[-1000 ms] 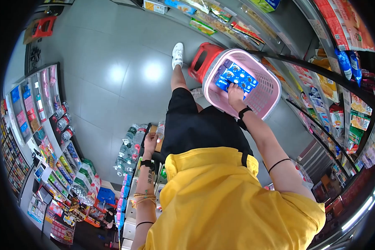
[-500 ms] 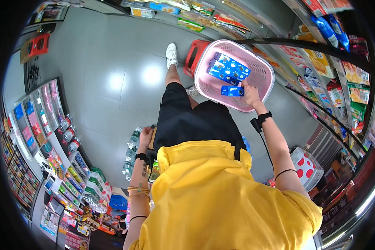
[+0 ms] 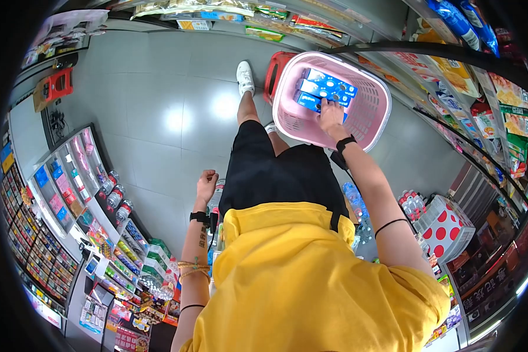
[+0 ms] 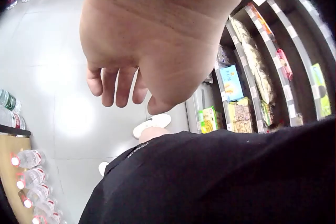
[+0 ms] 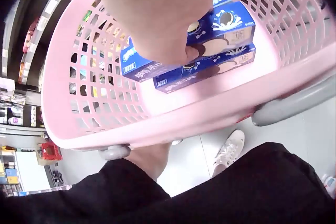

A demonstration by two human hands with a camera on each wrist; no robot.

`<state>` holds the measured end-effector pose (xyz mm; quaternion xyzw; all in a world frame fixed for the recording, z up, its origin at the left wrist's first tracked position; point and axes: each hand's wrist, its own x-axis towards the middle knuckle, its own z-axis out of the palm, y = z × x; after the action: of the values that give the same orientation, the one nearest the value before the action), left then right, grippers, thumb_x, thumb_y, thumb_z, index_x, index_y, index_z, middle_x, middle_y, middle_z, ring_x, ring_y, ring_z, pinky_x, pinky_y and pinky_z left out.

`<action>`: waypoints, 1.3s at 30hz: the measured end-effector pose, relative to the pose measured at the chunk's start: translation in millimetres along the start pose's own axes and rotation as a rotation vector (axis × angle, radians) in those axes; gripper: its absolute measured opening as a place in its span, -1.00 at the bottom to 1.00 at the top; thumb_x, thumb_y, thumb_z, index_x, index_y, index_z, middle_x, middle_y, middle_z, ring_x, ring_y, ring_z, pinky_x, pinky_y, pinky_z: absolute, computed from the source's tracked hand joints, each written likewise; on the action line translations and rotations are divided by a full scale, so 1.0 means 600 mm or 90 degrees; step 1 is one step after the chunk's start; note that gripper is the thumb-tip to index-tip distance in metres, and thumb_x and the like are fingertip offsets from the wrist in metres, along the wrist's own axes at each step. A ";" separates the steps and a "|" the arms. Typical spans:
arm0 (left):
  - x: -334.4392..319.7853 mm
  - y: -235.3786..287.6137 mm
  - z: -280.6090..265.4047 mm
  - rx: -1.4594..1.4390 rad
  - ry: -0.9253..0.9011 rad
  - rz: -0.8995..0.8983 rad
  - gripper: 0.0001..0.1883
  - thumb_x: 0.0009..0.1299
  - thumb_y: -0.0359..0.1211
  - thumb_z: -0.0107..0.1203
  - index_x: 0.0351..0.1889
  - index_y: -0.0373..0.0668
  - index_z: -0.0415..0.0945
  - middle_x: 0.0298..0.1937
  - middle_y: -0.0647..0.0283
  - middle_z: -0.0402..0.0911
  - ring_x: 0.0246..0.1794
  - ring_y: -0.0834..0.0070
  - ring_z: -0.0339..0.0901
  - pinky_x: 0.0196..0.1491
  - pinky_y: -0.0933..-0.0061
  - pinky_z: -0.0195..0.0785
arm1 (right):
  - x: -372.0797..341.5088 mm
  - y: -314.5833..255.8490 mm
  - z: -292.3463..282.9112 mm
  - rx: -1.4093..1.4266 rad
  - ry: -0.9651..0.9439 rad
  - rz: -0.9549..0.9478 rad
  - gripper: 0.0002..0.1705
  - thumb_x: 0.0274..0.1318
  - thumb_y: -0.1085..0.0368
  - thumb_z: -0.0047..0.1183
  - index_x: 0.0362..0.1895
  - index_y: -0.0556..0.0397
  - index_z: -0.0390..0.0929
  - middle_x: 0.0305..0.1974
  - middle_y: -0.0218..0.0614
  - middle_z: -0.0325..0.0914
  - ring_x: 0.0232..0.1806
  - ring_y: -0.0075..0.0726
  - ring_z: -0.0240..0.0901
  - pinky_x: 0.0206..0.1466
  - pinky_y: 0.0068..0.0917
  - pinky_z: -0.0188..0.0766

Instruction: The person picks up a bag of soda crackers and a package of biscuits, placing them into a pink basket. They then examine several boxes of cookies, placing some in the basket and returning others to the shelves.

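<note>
The pink basket holds several blue cookie boxes, printed with dark round cookies and white splashes. Inside it, my right hand grips one blue cookie box lying against the others. My thumb presses on that box's side in the right wrist view, while the other fingers are hidden behind the hand. Beside the black shorts, my left hand hangs in the air with loosely curled fingers and holds nothing. The left wrist view shows the same hand above the floor.
A red stool is partly hidden by the basket. Shelves of packaged snacks run close along the right. Water bottles stand low near my left side. A counter with displays is farther left.
My right hand has brought a blue cookie box from the basket's near side back against the other boxes. My left hand has moved slightly, away from the bottles beside it.
</note>
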<state>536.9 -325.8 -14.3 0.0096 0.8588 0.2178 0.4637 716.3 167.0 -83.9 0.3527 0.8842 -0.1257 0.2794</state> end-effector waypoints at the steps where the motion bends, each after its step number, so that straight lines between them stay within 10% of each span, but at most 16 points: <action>1: 0.001 0.001 0.000 -0.002 -0.003 -0.004 -0.65 0.40 -0.23 0.16 0.01 -0.29 0.55 -0.06 0.04 0.70 -0.03 0.25 0.67 0.05 0.32 0.50 | 0.005 -0.004 0.001 -0.011 0.001 0.029 -0.39 -0.10 0.16 0.31 0.10 -0.01 0.44 0.01 -0.05 0.54 0.15 0.07 0.43 0.19 0.00 0.30; 39: -0.018 -0.036 0.060 -0.127 -0.009 -0.074 -0.67 0.39 -0.28 0.18 0.00 -0.30 0.53 -0.10 0.12 0.70 -0.08 0.37 0.67 0.03 0.40 0.49 | 0.047 0.008 0.061 0.000 0.040 -0.105 -0.18 -0.15 0.38 0.33 0.28 0.02 0.27 0.08 -0.03 0.43 0.16 0.04 0.42 0.17 -0.04 0.39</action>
<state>575.7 -334.7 -30.9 -0.0853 0.8283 0.2750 0.4806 717.8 170.9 -130.4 0.2828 0.9184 -0.1373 0.2402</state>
